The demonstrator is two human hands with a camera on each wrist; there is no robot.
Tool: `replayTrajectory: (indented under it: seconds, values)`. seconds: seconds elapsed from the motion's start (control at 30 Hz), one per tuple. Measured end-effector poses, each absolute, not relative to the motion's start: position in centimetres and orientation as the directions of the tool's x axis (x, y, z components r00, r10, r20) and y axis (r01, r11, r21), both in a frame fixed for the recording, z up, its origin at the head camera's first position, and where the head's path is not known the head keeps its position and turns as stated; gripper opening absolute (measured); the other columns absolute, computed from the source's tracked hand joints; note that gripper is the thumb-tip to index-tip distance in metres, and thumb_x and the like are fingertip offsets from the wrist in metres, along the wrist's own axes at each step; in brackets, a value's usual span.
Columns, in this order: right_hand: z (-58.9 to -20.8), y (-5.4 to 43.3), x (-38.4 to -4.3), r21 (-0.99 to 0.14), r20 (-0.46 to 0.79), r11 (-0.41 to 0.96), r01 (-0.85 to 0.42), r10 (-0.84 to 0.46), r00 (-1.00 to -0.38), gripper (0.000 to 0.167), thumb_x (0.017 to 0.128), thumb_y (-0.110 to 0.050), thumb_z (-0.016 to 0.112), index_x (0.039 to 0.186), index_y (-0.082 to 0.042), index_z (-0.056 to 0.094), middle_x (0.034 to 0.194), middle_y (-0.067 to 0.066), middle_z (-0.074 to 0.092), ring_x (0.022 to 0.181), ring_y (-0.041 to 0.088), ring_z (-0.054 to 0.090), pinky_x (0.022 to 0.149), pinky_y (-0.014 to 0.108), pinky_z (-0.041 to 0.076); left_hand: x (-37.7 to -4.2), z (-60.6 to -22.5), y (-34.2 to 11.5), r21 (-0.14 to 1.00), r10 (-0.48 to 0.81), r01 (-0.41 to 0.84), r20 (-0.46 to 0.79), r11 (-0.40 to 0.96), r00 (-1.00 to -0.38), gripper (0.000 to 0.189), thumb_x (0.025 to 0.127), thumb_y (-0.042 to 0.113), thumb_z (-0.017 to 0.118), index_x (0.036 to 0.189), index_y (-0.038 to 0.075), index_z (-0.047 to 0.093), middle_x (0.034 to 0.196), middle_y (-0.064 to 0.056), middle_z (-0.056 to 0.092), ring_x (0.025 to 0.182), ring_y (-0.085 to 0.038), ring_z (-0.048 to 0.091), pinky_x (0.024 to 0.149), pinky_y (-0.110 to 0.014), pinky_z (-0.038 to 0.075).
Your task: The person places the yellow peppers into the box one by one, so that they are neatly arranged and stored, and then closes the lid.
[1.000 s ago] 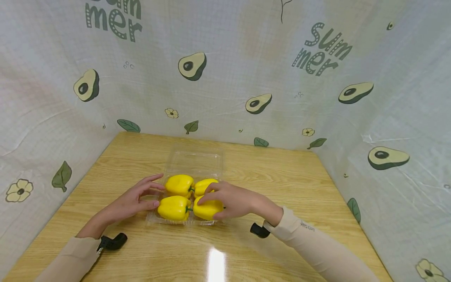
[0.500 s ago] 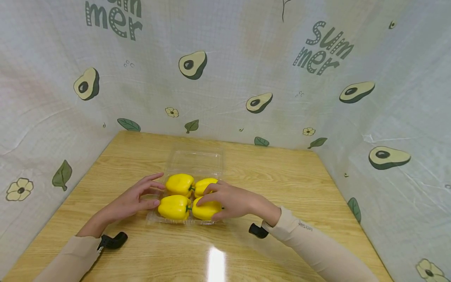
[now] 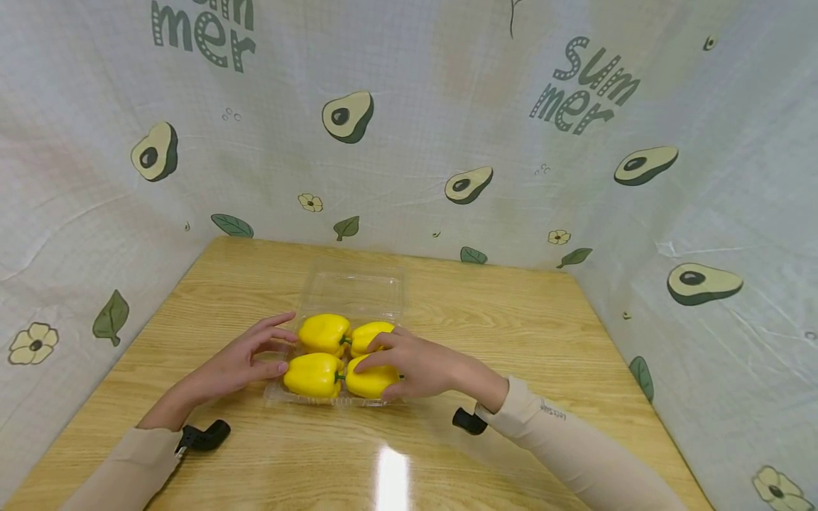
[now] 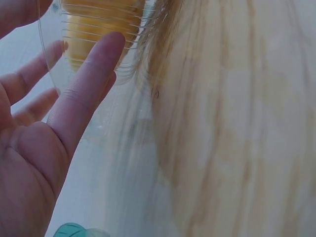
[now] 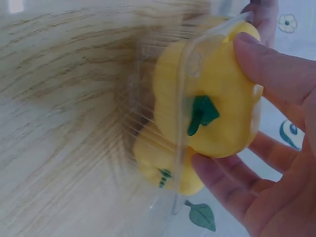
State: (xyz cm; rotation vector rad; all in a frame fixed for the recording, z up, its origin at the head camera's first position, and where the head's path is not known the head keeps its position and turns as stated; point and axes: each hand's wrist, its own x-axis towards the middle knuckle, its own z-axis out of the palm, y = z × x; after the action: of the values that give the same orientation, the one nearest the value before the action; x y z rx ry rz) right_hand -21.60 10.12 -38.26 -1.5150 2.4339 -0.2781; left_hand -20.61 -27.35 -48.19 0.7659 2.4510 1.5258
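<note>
A clear plastic clamshell box (image 3: 275, 392) lies in the middle of the table, holding several yellow bell peppers in two rows. My right hand (image 3: 422, 363) holds the front right bell pepper (image 3: 369, 382), thumb on the near side and fingers over the far side. In the right wrist view that bell pepper (image 5: 222, 133) shows its green stem, partly behind the box wall. At the box's left side is my left hand (image 3: 246, 358), fingers extended and thumb by the front left bell pepper (image 3: 312, 376). The back right bell pepper (image 3: 369, 337) is partly hidden by my right hand.
The box's transparent lid (image 3: 354, 291) is folded back behind the peppers. A wooden table (image 3: 498, 312) extends around it. Printed fabric (image 3: 409, 128) hangs along the back and both sides. A black wrist mount (image 3: 207, 435) sticks out from the left sleeve.
My right hand and the front right bell pepper have shifted slightly left, closer to the front left bell pepper. My left hand stays in place.
</note>
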Motion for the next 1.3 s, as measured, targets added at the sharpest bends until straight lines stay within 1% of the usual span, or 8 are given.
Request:
replayTrajectory:
  seconds: [0.23,0.33,0.53,0.7,0.83,0.93,1.2,1.3]
  values:
    - [-39.2,10.5,-22.0,-0.319,-0.077,0.407,-0.856,-0.911,-0.404,0.056,0.096,-0.032,0.082,0.148,-0.025,0.064,0.148,0.006,0.055,0.138,0.023,0.049,0.128,0.06,0.02,-20.6,-48.1,-27.4,0.869,0.498,0.356,0.152,0.345,-0.854,0.039,0.103,0.015,0.073,0.14,0.012,0.063,0.172,-0.022,0.022,0.131,-0.048,0.059,0.096,-0.022,0.053]
    - [-39.4,10.6,-22.1,-0.33,-0.067,0.396,-0.857,-0.915,-0.398,0.056,0.096,-0.032,0.082,0.148,-0.024,0.064,0.149,0.007,0.055,0.139,0.023,0.049,0.128,0.062,0.019,-20.6,-48.1,-27.4,0.867,0.498,0.358,0.153,0.347,-0.853,0.039,0.103,0.015,0.073,0.14,0.012,0.063,0.172,-0.022,0.022,0.131,-0.047,0.059,0.097,-0.023,0.053]
    - [-39.5,10.7,-22.1,-0.324,-0.038,0.374,-0.869,-0.923,-0.383,0.055,0.094,-0.033,0.082,0.146,-0.022,0.066,0.15,0.009,0.054,0.14,0.025,0.049,0.127,0.061,0.022,-20.7,-48.2,-27.4,0.87,0.499,0.358,0.156,0.34,-0.852,0.039,0.103,0.015,0.073,0.14,0.013,0.063,0.172,-0.021,0.022,0.131,-0.046,0.059,0.098,-0.024,0.054]
    - [-39.7,10.7,-22.0,-0.294,0.011,0.352,-0.888,-0.928,-0.372,0.055,0.092,-0.034,0.084,0.143,-0.02,0.069,0.144,0.009,0.056,0.135,0.025,0.052,0.125,0.055,0.03,-20.6,-48.3,-27.4,0.868,0.499,0.363,0.16,0.339,-0.852,0.039,0.103,0.014,0.073,0.141,0.012,0.063,0.172,-0.021,0.023,0.13,-0.046,0.06,0.098,-0.025,0.054]
    - [-40.0,10.7,-21.9,-0.283,0.051,0.329,-0.901,-0.933,-0.356,0.054,0.092,-0.033,0.085,0.141,-0.019,0.07,0.142,0.01,0.057,0.13,0.025,0.053,0.119,0.048,0.039,-20.6,-48.3,-27.5,0.865,0.497,0.368,0.166,0.342,-0.852,0.039,0.102,0.014,0.073,0.14,0.011,0.063,0.171,-0.022,0.023,0.13,-0.046,0.06,0.098,-0.025,0.054]
    - [-40.3,10.7,-22.0,-0.279,0.06,0.325,-0.904,-0.933,-0.354,0.053,0.092,-0.033,0.085,0.141,-0.02,0.07,0.141,0.009,0.057,0.129,0.024,0.053,0.117,0.044,0.041,-20.6,-48.3,-27.4,0.866,0.498,0.368,0.168,0.338,-0.851,0.039,0.102,0.013,0.073,0.14,0.01,0.063,0.171,-0.022,0.023,0.129,-0.047,0.06,0.098,-0.025,0.054]
    - [-40.3,10.6,-22.1,-0.285,0.039,0.341,-0.896,-0.93,-0.367,0.055,0.091,-0.033,0.085,0.143,-0.022,0.069,0.141,0.007,0.058,0.13,0.023,0.053,0.118,0.046,0.04,-20.6,-48.3,-27.4,0.868,0.492,0.36,0.161,0.342,-0.856,0.038,0.102,0.014,0.073,0.14,0.011,0.064,0.172,-0.022,0.022,0.13,-0.046,0.059,0.098,-0.025,0.054]
    - [-40.3,10.7,-22.1,-0.293,0.022,0.357,-0.887,-0.925,-0.38,0.056,0.092,-0.034,0.084,0.144,-0.023,0.068,0.142,0.007,0.058,0.132,0.023,0.053,0.122,0.05,0.036,-20.7,-48.3,-27.4,0.865,0.492,0.362,0.161,0.347,-0.856,0.039,0.102,0.014,0.073,0.14,0.012,0.064,0.172,-0.022,0.022,0.13,-0.046,0.06,0.099,-0.026,0.054]
